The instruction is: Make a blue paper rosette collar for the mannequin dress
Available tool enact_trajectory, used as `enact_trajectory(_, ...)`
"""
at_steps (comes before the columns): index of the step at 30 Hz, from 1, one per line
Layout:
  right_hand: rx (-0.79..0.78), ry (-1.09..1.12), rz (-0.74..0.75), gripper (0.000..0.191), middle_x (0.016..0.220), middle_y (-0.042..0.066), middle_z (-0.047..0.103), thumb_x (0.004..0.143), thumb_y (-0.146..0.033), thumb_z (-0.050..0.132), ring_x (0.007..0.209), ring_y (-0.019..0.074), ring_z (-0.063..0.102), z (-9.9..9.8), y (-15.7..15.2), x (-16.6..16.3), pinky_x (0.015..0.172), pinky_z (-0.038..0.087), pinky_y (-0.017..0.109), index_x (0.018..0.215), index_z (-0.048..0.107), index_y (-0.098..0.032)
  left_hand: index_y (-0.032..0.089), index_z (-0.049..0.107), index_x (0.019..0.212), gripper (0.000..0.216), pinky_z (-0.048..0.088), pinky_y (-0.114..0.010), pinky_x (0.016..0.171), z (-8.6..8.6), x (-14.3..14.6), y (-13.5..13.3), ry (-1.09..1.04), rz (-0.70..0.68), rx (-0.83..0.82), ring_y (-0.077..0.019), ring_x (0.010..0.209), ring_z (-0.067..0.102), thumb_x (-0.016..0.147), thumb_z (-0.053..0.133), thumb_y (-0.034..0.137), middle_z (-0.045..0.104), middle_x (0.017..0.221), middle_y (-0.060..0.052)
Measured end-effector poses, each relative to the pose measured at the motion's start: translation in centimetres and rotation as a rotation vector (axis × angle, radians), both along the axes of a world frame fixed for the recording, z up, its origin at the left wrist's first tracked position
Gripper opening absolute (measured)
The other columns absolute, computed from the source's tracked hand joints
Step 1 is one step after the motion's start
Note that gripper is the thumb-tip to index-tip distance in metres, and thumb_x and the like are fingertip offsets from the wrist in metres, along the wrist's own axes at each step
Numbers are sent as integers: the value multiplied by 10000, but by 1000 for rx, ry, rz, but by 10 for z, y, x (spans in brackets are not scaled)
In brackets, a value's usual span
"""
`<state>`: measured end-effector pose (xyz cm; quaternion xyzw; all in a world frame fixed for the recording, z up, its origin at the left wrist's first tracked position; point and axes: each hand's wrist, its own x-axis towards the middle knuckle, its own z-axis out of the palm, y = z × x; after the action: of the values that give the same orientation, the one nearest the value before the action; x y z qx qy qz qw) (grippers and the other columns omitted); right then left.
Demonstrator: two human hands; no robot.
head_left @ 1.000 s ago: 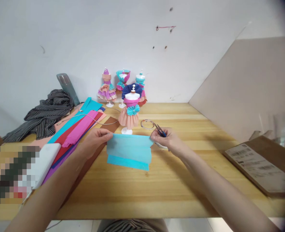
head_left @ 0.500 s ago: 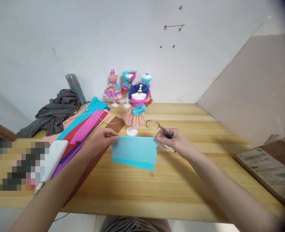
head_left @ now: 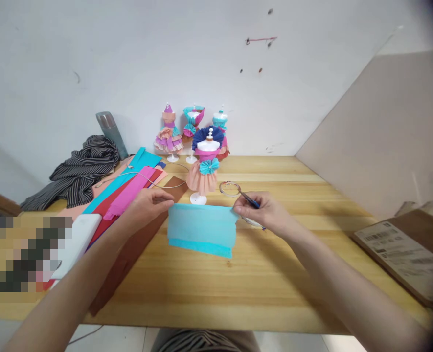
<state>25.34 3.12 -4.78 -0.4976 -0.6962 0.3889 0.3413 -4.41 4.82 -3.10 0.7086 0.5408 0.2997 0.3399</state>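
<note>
A light-blue piece of crepe paper (head_left: 201,227) with a darker lower strip hangs upright above the table, between my two hands. My left hand (head_left: 152,204) has thumb and forefinger closed at its upper left corner. At the upper right corner, my right hand (head_left: 256,209) pinches the paper. That same hand also holds small scissors (head_left: 252,201) with dark blue handles, their blades pointing away from me. Just behind the paper stands a mini dress form (head_left: 204,161) with a pink top, a peach pleated skirt, a blue rosette and a navy fan collar.
Three more dressed mini forms (head_left: 169,132) stand by the wall. Coloured paper sheets (head_left: 128,195), a striped cloth (head_left: 84,168), a flask (head_left: 111,134) and a white device (head_left: 75,244) lie left. A round wire-like ring (head_left: 230,188) is behind my right hand; a cardboard box (head_left: 396,254) sits right.
My left thumb and forefinger have slid left along the paper's top edge to its corner. My right hand keeps its grip, and the view has shifted slightly.
</note>
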Motion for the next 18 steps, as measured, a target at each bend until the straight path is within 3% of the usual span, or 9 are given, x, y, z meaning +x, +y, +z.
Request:
enact_trajectory(2, 22, -25, 36, 305, 504, -49, 387, 752, -442, 616, 470, 86, 318, 5, -2, -2, 460, 249, 253, 632, 580, -164, 182, 705, 1044, 371, 485, -385, 926, 8, 7, -1, 112, -50, 181, -273, 1074, 634, 760, 641, 412, 716, 1127, -92)
enact_trajectory(5, 46, -62, 102, 288, 519, -42, 402, 780, -406, 593, 480, 88, 337, 13, -6, -4, 469, 266, 256, 631, 581, -161, 178, 677, 1128, 392, 438, -376, 988, 14, 30, 0, 173, -385, 322, -257, 1141, 595, 797, 634, 383, 686, 1200, -95)
enact_trajectory(7, 59, -79, 130, 280, 530, -38, 415, 790, -389, 588, 490, 89, 348, 17, -9, -5, 478, 277, 256, 631, 581, -158, 156, 682, 1113, 392, 430, -362, 980, 14, 48, 5, 194, -521, 362, -257, 1131, 598, 785, 665, 370, 691, 1181, -111)
enact_trajectory(9, 63, -92, 140, 277, 534, -37, 418, 794, -384, 591, 499, 90, 349, 20, -11, -5, 485, 281, 255, 637, 584, -155, 153, 717, 1018, 312, 477, -317, 841, 12, 63, 12, 232, -608, 289, -231, 959, 655, 778, 667, 347, 741, 1016, -89)
enact_trajectory(11, 56, -100, 139, 288, 543, -34, 427, 795, -397, 597, 505, 91, 345, 21, -11, -5, 491, 281, 255, 640, 582, -155, 153, 736, 823, 198, 459, -256, 659, 9, 72, 19, 218, -636, 203, -169, 725, 635, 779, 640, 320, 724, 759, -28)
enact_trajectory(13, 48, -108, 142, 320, 550, -32, 430, 795, -434, 603, 509, 92, 343, 22, -12, -4, 495, 282, 256, 636, 576, -158, 152, 691, 641, 227, 385, -222, 541, 8, 75, 23, 153, -618, 137, -119, 582, 539, 771, 620, 324, 615, 572, 17)
enact_trajectory(18, 163, -177, 180, 438, 632, 1, 512, 872, -564, 472, 549, 127, 430, 22, -15, 13, 520, 326, 268, 817, 615, -155, 152, 577, 507, 313, 291, -224, 479, 6, 75, 25, 24, -583, -4, -89, 510, 387, 737, 613, 361, 441, 487, 43)
